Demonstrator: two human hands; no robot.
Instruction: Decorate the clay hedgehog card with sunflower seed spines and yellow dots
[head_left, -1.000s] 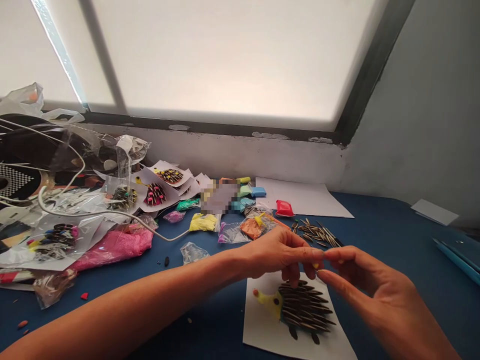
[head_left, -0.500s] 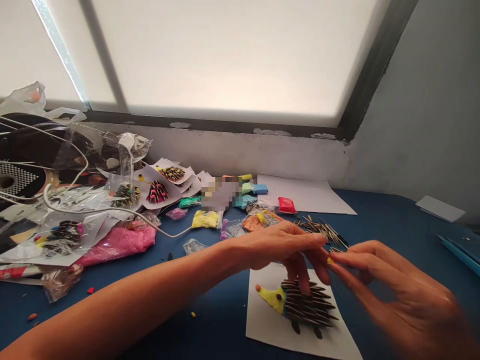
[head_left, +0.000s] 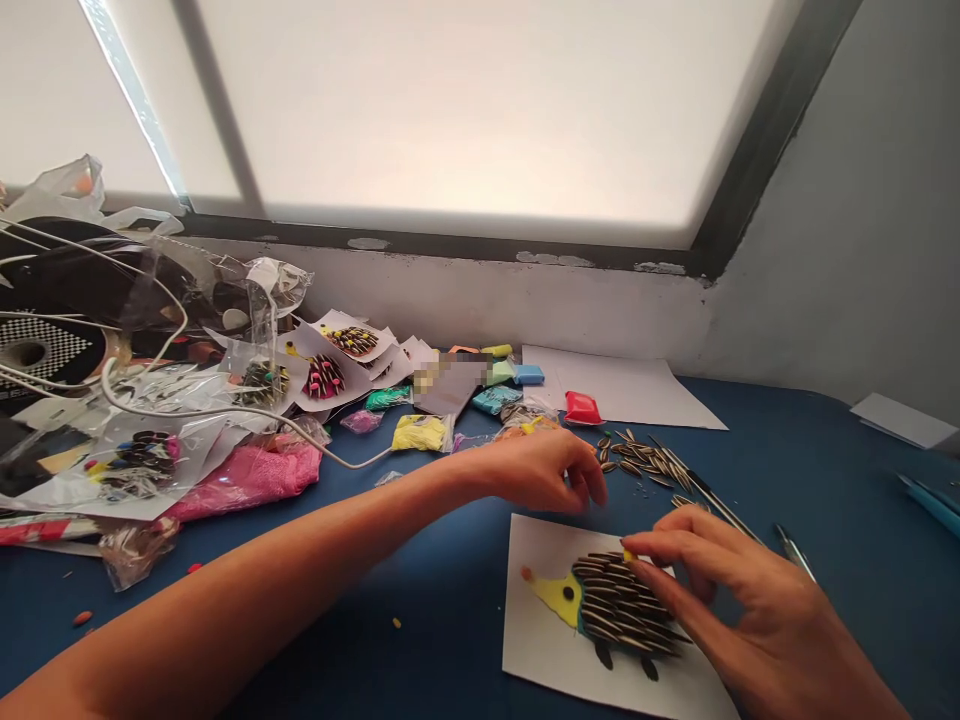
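Observation:
A hedgehog picture lies on a white card point(head_left: 540, 655). Its yellow clay head point(head_left: 556, 597) has a dark eye and an orange-brown nose; striped sunflower seeds point(head_left: 619, 610) form its spines, with two dark seeds as feet. Between thumb and forefinger, my right hand point(head_left: 739, 585) pinches a small yellow clay piece point(head_left: 628, 555) at the upper edge of the spines. My left hand point(head_left: 551, 475) hovers beyond the card's top edge, fingers loosely bent and apart, with nothing visible in them. Its thumb is hidden.
Loose sunflower seeds point(head_left: 645, 458) lie behind my right hand, near a pen point(head_left: 793, 550). Clay packets, including a red one point(head_left: 582, 407) and a yellow one point(head_left: 420, 433), line the back. Finished hedgehog cards point(head_left: 326, 375), plastic bags and a white cable point(head_left: 225, 408) crowd the left.
My hands have parted. The right brought the yellow clay piece left, over the seed spines, while the left drew back and its fingers curled. The view shifted slightly.

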